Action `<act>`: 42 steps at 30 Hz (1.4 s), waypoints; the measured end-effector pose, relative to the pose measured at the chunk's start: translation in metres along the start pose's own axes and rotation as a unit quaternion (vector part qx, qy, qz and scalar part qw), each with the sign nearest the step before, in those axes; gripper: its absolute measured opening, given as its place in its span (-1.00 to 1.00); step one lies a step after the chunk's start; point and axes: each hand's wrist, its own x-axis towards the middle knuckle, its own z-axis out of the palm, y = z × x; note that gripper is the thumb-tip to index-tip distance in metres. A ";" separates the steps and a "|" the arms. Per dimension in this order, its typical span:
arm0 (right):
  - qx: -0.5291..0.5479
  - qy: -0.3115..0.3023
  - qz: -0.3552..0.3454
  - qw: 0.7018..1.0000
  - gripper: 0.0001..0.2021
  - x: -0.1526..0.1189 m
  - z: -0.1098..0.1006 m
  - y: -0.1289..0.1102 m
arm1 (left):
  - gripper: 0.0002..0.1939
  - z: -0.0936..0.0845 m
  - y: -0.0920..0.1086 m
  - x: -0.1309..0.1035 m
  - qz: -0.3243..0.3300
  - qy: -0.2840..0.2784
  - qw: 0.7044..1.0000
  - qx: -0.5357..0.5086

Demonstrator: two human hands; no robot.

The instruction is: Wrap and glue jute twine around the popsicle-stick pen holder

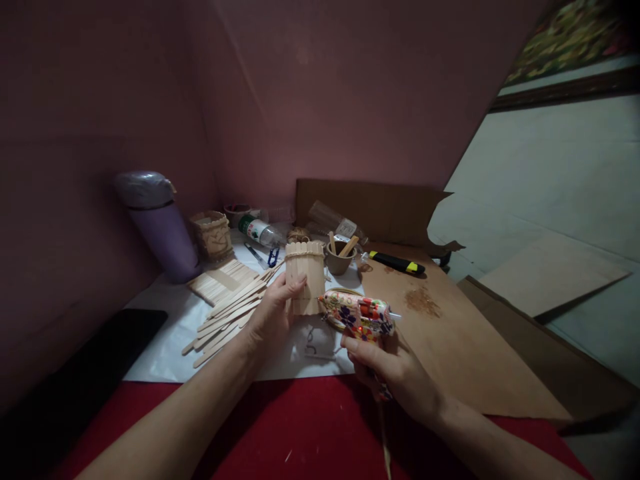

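Note:
My left hand [277, 307] is closed around the left side of a small cup made of popsicle sticks [311, 277]. Twine circles the cup just under its scalloped rim. In my right hand [387, 363] is a hot glue gun [357, 312] with a flowered pattern, its nozzle pointing left at the cup's lower right side. Whether the nozzle touches the wood I cannot tell. A clear glue stick [395, 316] pokes out of the gun's back. Loose popsicle sticks [233, 317] lie fanned out left of my left hand.
A purple tumbler [163, 233] and a decorated stick cup [213, 237] stand at the left. Behind lie a green-labelled plastic bottle [260, 230] and a small pot [341, 260] holding sticks. A utility knife [397, 263] rests on cardboard [480, 360] at right.

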 end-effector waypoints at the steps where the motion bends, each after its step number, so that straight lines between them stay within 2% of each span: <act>1: 0.003 -0.001 0.003 1.000 -0.60 0.000 0.000 0.001 | -0.61 0.000 0.000 0.000 0.001 -0.002 1.000 -0.001; 13: -0.016 -0.006 0.006 1.000 -0.59 -0.001 -0.001 -0.001 | -0.58 0.004 0.003 -0.002 -0.003 0.003 1.000 -0.005; 28: -0.014 -0.005 0.011 1.000 -0.60 -0.003 -0.001 -0.003 | -0.56 0.000 0.001 0.001 0.004 -0.005 1.000 0.003; 42: -0.004 -0.007 0.011 1.000 -0.63 -0.001 0.001 -0.003 | -0.58 0.004 0.002 -0.001 0.002 0.012 1.000 0.000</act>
